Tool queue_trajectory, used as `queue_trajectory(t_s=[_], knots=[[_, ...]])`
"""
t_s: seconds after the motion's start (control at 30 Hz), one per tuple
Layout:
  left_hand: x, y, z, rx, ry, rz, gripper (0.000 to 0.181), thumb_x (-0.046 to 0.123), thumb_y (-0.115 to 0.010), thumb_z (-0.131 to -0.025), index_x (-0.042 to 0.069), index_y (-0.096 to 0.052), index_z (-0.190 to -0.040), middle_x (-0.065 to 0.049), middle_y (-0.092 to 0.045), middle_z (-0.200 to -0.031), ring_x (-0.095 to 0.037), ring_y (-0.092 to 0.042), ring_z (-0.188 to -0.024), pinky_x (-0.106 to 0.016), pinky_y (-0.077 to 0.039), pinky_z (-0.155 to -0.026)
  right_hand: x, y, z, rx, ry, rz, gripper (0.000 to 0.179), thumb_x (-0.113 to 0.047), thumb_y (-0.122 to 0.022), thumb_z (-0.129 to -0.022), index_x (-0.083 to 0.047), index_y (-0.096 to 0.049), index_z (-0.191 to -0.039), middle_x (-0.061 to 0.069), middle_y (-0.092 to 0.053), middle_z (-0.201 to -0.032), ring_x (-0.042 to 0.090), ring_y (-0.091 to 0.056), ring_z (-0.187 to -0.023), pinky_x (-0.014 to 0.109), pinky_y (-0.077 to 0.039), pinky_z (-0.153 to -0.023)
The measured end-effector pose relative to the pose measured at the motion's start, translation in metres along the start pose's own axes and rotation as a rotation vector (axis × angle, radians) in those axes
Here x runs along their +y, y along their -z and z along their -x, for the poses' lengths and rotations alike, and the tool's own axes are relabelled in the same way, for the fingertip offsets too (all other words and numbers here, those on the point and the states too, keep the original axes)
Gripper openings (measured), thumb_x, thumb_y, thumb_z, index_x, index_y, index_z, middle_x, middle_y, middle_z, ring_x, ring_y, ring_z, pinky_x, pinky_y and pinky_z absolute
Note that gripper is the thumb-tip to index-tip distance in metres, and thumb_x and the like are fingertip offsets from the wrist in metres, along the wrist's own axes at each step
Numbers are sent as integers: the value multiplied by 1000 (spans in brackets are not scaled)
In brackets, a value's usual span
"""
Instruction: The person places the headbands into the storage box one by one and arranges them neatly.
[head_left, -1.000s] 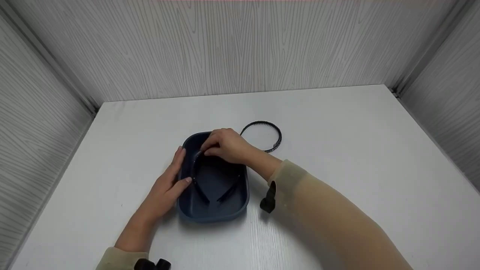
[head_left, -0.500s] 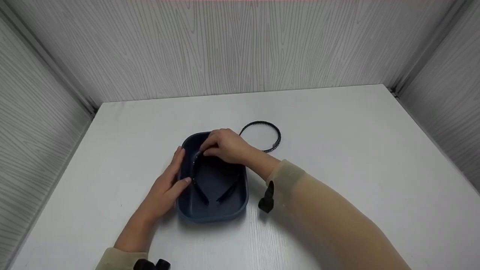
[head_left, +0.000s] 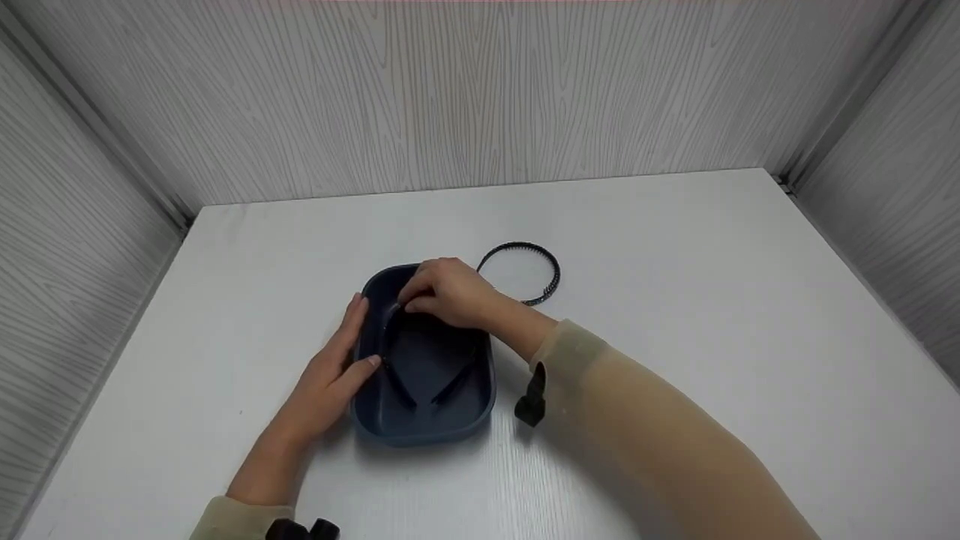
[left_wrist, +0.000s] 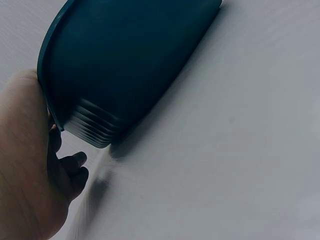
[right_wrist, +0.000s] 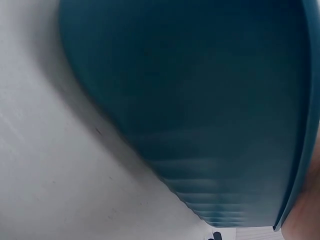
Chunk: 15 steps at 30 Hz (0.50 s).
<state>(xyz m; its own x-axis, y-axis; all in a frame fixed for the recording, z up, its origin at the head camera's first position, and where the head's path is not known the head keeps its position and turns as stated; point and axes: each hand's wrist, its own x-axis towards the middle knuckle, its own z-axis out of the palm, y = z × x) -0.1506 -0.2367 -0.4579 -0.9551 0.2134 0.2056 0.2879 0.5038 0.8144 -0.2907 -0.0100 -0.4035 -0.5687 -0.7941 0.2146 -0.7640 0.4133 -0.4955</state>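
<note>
A dark blue plastic basin [head_left: 427,435] with rounded corners stands on the white table; its ribbed outer wall shows in both wrist views. Inside it lies a black headband [head_left: 400,386], its two ends pointing toward the near wall. My right hand [head_left: 450,292] reaches over the basin's far right part and pinches the headband's upper left curve between thumb and fingers; the rest of its arch is hidden beneath the hand. At the left wall, my left hand [head_left: 331,375] holds the basin, thumb over the rim and fingers along the outside.
Behind the right wrist a second black headband [head_left: 556,270], with small teeth along its inner side, lies on the white table [head_left: 675,300]. Pale wood-grain panels [head_left: 480,97] stand at the back and on both sides.
Both hands, the basin and the headbands keep their places relative to one another. The whole head view has shifted very slightly to the left.
</note>
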Motion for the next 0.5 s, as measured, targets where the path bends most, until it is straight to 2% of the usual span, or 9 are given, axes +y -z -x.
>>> queue_trajectory(t_s=[0.5], knots=[[-1,0,0,1,7,-7,73,27,-56,-111,29,-15,-172,1,-9,-178,-15,-8,-162,-24,-10,-126,0,-1,1,-10,-23,22,21,-22,-74,-102,-15,-82,-120,1,-77,-116,18,-67,-114,35,-49,-105]])
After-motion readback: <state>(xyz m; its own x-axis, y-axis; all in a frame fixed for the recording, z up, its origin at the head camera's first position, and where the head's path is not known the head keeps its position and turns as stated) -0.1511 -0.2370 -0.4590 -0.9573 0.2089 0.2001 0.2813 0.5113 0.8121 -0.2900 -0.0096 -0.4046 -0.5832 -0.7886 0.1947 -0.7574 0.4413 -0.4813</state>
